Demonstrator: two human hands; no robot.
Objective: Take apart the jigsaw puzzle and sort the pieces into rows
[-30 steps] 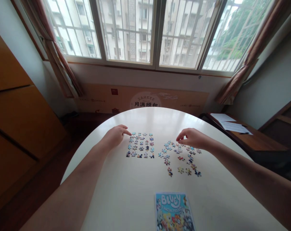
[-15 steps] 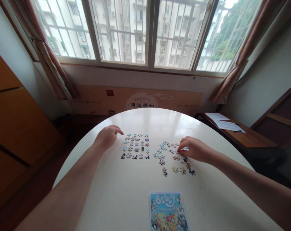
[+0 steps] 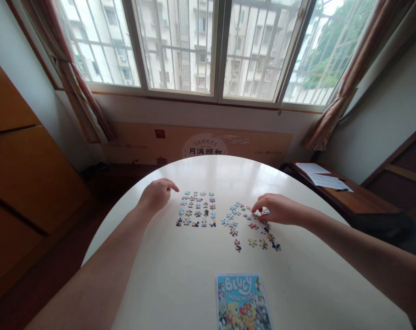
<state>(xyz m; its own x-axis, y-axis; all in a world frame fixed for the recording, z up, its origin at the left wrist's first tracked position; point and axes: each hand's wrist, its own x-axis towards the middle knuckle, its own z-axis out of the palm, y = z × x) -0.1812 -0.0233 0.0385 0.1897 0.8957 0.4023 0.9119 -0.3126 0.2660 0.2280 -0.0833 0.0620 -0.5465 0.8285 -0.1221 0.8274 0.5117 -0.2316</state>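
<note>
My left hand (image 3: 157, 195) rests on the white table beside the left edge of a grid of jigsaw pieces (image 3: 198, 206). Its index finger is stretched toward the top row, and nothing shows in it. The grid pieces lie apart in several rows. Over on the right, my right hand (image 3: 274, 208) hovers at a loose scatter of jigsaw pieces (image 3: 234, 224), thumb and index finger apart. Some pieces under that hand are partly hidden by the fingers. A yellowish piece (image 3: 252, 242) and a dark blue piece (image 3: 275, 246) lie at the scatter's near side.
A bright blue "Bluey" picture card (image 3: 244, 300) lies near me on the round white table (image 3: 166, 270). Past the table's right edge stands a wooden side table (image 3: 335, 197) with papers (image 3: 323, 176) and a pen. A window and a printed box panel (image 3: 135, 142) are behind.
My right thumb and index finger have spread apart above the loose pieces. The left hand stays beside the grid. The whole view has shifted slightly.
</note>
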